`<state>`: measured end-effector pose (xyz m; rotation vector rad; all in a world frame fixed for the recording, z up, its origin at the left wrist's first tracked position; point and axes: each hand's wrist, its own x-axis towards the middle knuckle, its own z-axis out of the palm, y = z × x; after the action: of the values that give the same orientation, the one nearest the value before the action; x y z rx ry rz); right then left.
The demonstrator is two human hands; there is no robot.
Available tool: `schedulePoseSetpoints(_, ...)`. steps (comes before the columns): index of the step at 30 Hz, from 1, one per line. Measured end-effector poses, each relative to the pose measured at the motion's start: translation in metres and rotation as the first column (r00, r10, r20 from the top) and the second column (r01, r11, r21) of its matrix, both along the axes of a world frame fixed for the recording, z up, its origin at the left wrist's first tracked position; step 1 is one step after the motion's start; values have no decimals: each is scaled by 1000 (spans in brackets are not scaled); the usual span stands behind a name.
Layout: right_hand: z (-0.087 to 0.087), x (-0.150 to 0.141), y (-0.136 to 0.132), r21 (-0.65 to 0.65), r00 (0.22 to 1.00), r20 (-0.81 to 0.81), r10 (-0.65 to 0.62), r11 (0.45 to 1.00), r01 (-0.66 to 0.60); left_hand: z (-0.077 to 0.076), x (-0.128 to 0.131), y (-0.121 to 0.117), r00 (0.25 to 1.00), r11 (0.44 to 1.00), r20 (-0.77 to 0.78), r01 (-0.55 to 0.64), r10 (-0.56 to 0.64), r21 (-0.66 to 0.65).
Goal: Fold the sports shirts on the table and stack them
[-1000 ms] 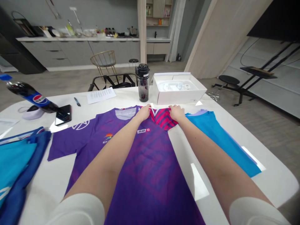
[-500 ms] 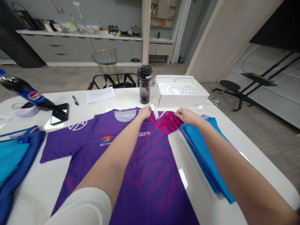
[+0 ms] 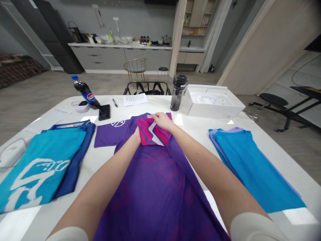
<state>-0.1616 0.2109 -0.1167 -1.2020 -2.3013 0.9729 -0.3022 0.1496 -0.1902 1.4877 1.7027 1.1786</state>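
Observation:
A purple jersey (image 3: 152, 187) with a darker pattern lies spread on the white table, running down towards me under my arms. Its pink-striped sleeve (image 3: 152, 132) is folded inward over the chest and hides the collar. My right hand (image 3: 163, 121) lies on the upper edge of this sleeve, holding it. My left hand (image 3: 136, 136) is at the sleeve's left edge, with its fingers hidden by the pink fabric. The jersey's other sleeve (image 3: 107, 134) lies flat to the left.
Folded teal garments (image 3: 253, 167) lie to the right on the white table (image 3: 195, 134), and folded teal and blue ones (image 3: 42, 164) to the left. Along the far side stand a Pepsi bottle (image 3: 86, 92), a phone (image 3: 104, 112), a pen (image 3: 115, 102), a paper sheet (image 3: 135, 99), a black-lidded tumbler (image 3: 178, 92) and an open white box (image 3: 213, 103).
The pink-striped sleeve has swung left and folded over the jersey's chest, and my right hand has moved left with it. My hands are closer together. The view has shifted, showing more of the table's left side.

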Motion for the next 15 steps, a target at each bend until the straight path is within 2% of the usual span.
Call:
schedulePoseSetpoints(2,-23,9,7,203,976,180,-125,975,88,-4,-26,-28,972,993,230,62,-37,-102)
schedulePoseSetpoints(3,-33,17,12,278,946,259,-196,953,121,-6,-34,-38,921,982,388,105,-37,-156)
schedulePoseSetpoints(5,-47,34,22,351,883,375,-282,925,146,-10,-40,-48,795,963,607,143,26,-228)
schedulePoseSetpoints(6,-52,40,27,368,861,414,-295,919,139,-13,-39,-49,764,961,640,108,83,-254)
schedulePoseSetpoints(8,-59,48,36,382,832,468,-297,917,112,-17,-33,-44,782,955,584,-46,217,-293)
schedulePoseSetpoints(11,-66,48,47,394,797,522,-304,915,90,-23,-25,-34,881,912,276,-316,385,-263)
schedulePoseSetpoints(13,-69,46,52,401,786,536,-309,912,85,-24,-23,-31,907,902,87,-394,413,-174)
schedulePoseSetpoints(15,-69,45,56,391,787,541,-296,917,76,-22,-23,-32,922,919,1,-387,388,-72)
